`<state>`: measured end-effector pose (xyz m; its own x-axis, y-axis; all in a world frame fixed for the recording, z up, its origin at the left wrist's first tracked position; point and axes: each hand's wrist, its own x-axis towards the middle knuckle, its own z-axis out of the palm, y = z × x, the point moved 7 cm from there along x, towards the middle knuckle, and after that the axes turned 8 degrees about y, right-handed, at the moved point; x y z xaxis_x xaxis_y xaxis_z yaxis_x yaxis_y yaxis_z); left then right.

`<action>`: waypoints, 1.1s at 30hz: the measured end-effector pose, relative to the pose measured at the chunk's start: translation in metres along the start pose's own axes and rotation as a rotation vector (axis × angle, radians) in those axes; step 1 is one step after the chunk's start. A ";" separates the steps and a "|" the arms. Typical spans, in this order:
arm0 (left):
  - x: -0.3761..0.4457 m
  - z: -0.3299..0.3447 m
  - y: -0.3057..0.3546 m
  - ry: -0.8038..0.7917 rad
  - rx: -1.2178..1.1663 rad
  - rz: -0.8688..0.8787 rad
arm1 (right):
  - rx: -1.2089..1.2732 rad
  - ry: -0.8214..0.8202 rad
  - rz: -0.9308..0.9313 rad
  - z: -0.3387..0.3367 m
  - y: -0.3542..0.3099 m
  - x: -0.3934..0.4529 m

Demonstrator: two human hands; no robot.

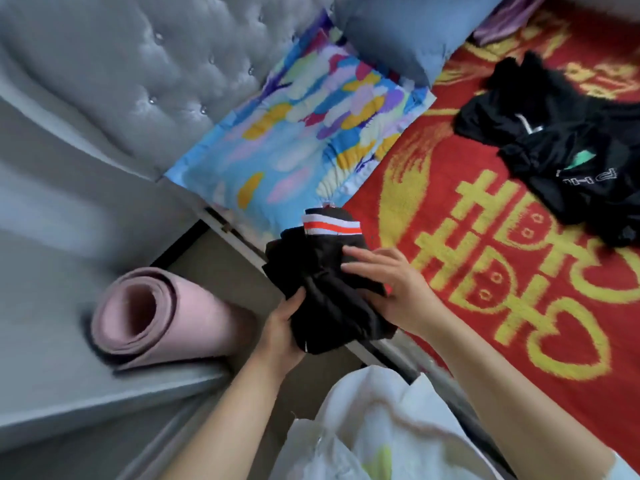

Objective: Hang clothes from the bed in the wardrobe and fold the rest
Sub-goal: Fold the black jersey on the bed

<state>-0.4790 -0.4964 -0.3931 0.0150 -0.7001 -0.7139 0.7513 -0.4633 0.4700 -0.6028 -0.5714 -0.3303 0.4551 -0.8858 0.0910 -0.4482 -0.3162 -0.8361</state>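
Black garment [329,289], bunched, striped white-and-orange band at its far end. It is held in the air over the bed edge [239,242], where the red blanket [485,271] stops and the floor gap begins.

Left hand [282,336]: fingers curled under the near lower end of the bundle, thumb on top, gripping cloth. Right hand [388,285]: fingers nearly straight, laid flat across the upper face at 3 o'clock of the bundle, pressing rather than grasping.

Risks, as judged:
- Only one hand truly grips. If it slackens, loose folds at 9 o'clock could slide off the edge, down toward the rolled pink mat [156,313].
- The bundle is uneven; pressing it flat as it lies would set creases and skew the fold.
- White fabric [374,420] hangs close below at 6 o'clock and could catch the trailing hem.

Orientation: long axis runs roughly 6 to 12 o'clock, tipped slightly toward 1. Striped band points to 12, toward the patterned pillow [294,140]; the opposite end sits in the left palm.

More dark clothes [571,157] lie on the blanket at 2 o'clock, well apart.
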 end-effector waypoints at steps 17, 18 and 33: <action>-0.362 -0.277 0.087 0.348 -0.140 0.681 | 0.278 -0.471 -0.086 0.300 -0.345 -0.102; -0.371 -0.282 0.090 0.352 -0.123 0.694 | 0.270 -0.484 -0.123 0.307 -0.360 -0.104; -0.609 -0.478 0.036 1.249 -0.230 0.990 | 0.525 -1.562 0.106 0.538 -0.571 -0.284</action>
<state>-0.1460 0.1727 -0.1898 0.9462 0.2525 -0.2022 0.1965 0.0477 0.9793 -0.0625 0.0438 -0.1698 0.8723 0.3851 -0.3013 -0.3812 0.1498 -0.9123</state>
